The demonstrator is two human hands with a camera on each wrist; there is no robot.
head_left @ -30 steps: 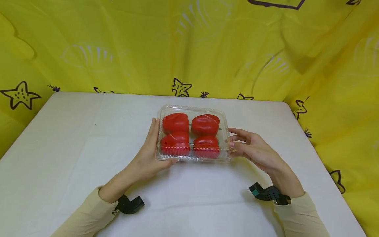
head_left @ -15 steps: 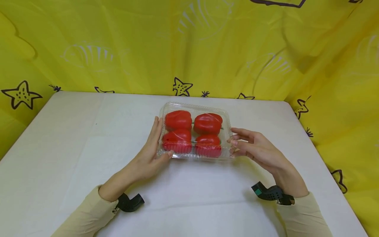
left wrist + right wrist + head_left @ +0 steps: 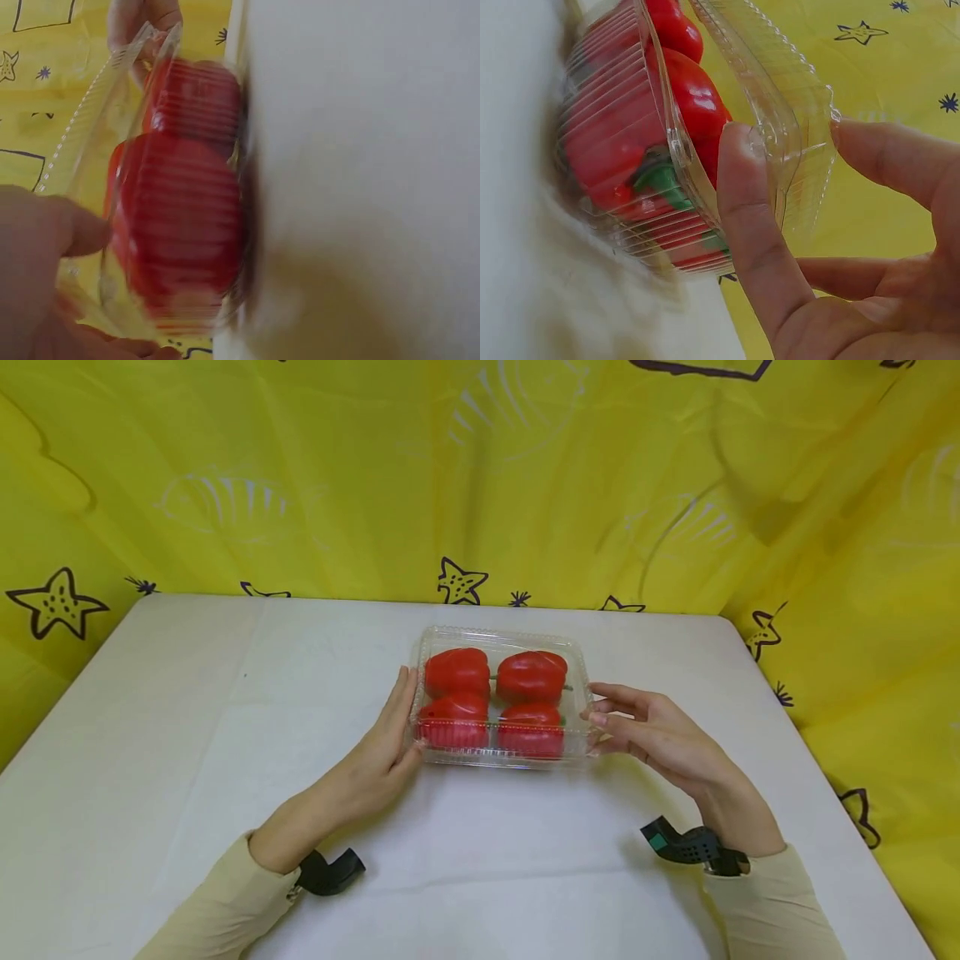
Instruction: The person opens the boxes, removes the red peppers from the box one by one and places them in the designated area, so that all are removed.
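Note:
A clear plastic clamshell box (image 3: 457, 758) with several red bell peppers (image 3: 531, 677) in it stands at the middle of the table. My left hand (image 3: 371, 764) holds its left end, fingers along the side and thumb at the near corner. At the right end, my right hand (image 3: 667, 735) holds the box between thumb and fingers. In the right wrist view the thumb (image 3: 750, 217) lies at the rim, a finger (image 3: 892, 157) touches the lid's edge, and the lid (image 3: 780, 97) stands a little apart from the base. A green stem (image 3: 664, 180) shows through the wall.
A white table (image 3: 480, 877) lies beneath the box. Behind it and at both sides hangs a yellow cloth (image 3: 337, 468) with drawn stars and fish. Black straps with mounts (image 3: 693, 845) sit on both wrists, below beige sleeves (image 3: 772, 902).
The box has shifted a little to the right, tilting and then settling back toward me. My left thumb has slid from the front edge to the near left corner. The right hand followed slightly right.

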